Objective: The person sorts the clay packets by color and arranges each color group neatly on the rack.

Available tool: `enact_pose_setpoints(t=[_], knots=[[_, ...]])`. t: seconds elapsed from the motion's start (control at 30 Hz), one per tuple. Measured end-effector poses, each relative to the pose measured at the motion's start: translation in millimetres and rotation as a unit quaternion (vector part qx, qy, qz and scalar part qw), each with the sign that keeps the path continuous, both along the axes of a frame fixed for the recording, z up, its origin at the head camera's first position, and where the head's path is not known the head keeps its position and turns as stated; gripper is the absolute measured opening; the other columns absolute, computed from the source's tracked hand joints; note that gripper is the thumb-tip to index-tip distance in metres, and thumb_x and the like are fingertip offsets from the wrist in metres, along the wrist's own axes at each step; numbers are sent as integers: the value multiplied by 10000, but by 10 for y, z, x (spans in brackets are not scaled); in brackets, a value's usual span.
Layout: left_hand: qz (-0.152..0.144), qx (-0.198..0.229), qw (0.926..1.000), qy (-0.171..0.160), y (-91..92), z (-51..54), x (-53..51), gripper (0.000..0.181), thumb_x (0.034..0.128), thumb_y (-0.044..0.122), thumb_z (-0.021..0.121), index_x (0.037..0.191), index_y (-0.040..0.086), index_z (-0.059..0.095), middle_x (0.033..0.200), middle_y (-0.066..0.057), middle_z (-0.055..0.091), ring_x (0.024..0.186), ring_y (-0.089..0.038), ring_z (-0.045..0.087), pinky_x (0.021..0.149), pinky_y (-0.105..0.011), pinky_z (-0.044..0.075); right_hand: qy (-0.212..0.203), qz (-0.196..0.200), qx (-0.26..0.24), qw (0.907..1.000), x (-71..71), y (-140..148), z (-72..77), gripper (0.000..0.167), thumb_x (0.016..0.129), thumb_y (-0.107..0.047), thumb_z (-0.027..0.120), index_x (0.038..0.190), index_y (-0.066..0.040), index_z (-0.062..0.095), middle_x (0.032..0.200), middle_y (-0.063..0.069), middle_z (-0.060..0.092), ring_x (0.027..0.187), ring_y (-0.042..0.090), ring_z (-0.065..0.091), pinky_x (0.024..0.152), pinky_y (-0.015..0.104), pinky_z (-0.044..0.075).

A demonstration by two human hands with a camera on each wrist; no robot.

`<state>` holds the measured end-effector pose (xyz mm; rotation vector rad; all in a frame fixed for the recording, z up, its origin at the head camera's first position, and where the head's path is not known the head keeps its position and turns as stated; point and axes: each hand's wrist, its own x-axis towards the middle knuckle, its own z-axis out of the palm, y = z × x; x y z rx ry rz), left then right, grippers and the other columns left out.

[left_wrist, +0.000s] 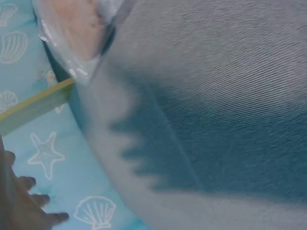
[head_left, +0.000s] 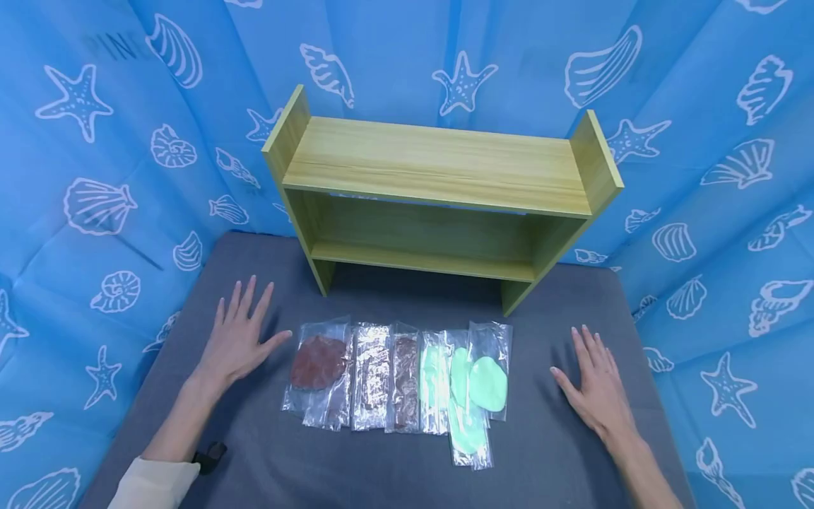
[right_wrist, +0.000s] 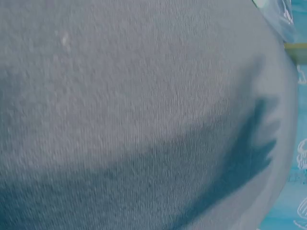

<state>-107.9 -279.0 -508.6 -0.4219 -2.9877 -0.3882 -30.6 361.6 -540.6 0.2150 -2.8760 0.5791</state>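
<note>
My left hand (head_left: 238, 346), fingers spread and holding nothing, is over the left side of the grey table, left of a clear bag with a reddish-brown flat piece (head_left: 318, 363). In the left wrist view, part of the left hand (left_wrist: 24, 203) shows at the lower left edge. On the right side, my right hand (head_left: 598, 392) has its fingers extended and grips nothing. To its left lie clear bags with mint-green pieces (head_left: 488, 384). Between the groups are a shiny clear packet (head_left: 372, 375) and a packet with dark brown contents (head_left: 405, 378). The right wrist view shows only the hand's shadow.
A pale wooden two-level shelf (head_left: 439, 159) stands at the back of the grey table (head_left: 381, 474), behind the bags. Blue curtains (head_left: 394, 42) with white shells and starfish surround the table. A black band (head_left: 210, 458) is at the left wrist, beside a light sleeve (head_left: 155, 484).
</note>
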Motion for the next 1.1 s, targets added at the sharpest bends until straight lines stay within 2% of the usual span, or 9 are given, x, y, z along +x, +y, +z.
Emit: enact_pose_setpoints(t=[0.2, 0.43, 0.53, 0.7, 0.83, 1.0, 1.1], knots=[[-416, 291, 9981, 340, 42, 170, -54, 948, 892, 546, 668, 1606, 179, 164, 1645, -169, 118, 1481, -435, 136, 1144, -627, 160, 185, -22, -56, 9998, 3, -139, 18, 976, 827, -351, 780, 1588, -105, 221, 1544, 255, 319, 1364, 503, 325, 1120, 643, 189], [-704, 903, 9902, 803, 83, 355, -122, 976, 860, 444, 747, 1603, 169, 178, 1631, -141, 206, 1473, -389, 220, 1124, -599, 247, -161, 13, -703, 9974, 35, -314, 40, 999, 813, -263, 820, 1596, -145, 210, 1517, 265, 327, 1317, 502, 368, 976, 682, 334], [-731, 1135, 9878, 773, 108, 418, -145, 961, 871, 410, 749, 1604, 173, 174, 1633, -127, 206, 1475, -370, 225, 1116, -598, 262, -305, 48, -959, 9949, 50, -382, 55, 977, 828, -251, 816, 1593, -143, 218, 1500, 274, 342, 1259, 477, 445, 923, 673, 381], [-677, 1673, 9826, 440, 166, 553, -188, 904, 914, 365, 717, 1607, 219, 156, 1642, -84, 192, 1474, -356, 231, 1113, -607, 253, -571, 21, -1158, 9916, 69, -486, 62, 943, 859, -261, 796, 1594, -146, 216, 1483, 266, 369, 1144, 423, 559, 873, 608, 465], [-769, 2238, 9707, 419, 210, 698, -230, 786, 958, 341, 663, 1596, 226, 219, 1617, -78, 267, 1460, -343, 273, 1117, -590, 257, -669, 26, -1497, 9865, 96, -560, 68, 902, 883, -224, 777, 1590, -129, 223, 1481, 233, 394, 1128, 372, 587, 873, 473, 508], [-984, 2929, 9492, 589, 278, 897, -308, 660, 1005, 335, 596, 1572, 174, 301, 1582, -72, 343, 1423, -318, 349, 1073, -559, 344, -792, 7, -2192, 9725, 142, -660, 90, 885, 889, -141, 766, 1589, -135, 225, 1460, 207, 431, 1111, 335, 618, 852, 367, 534], [-1076, 3337, 9352, 495, 337, 1033, -333, 614, 1022, 329, 567, 1562, 164, 325, 1568, -63, 366, 1410, -310, 371, 1063, -543, 369, -911, -33, -2474, 9646, 184, -711, 75, 887, 883, -123, 770, 1587, -136, 229, 1463, 200, 436, 1105, 328, 622, 835, 352, 547]])
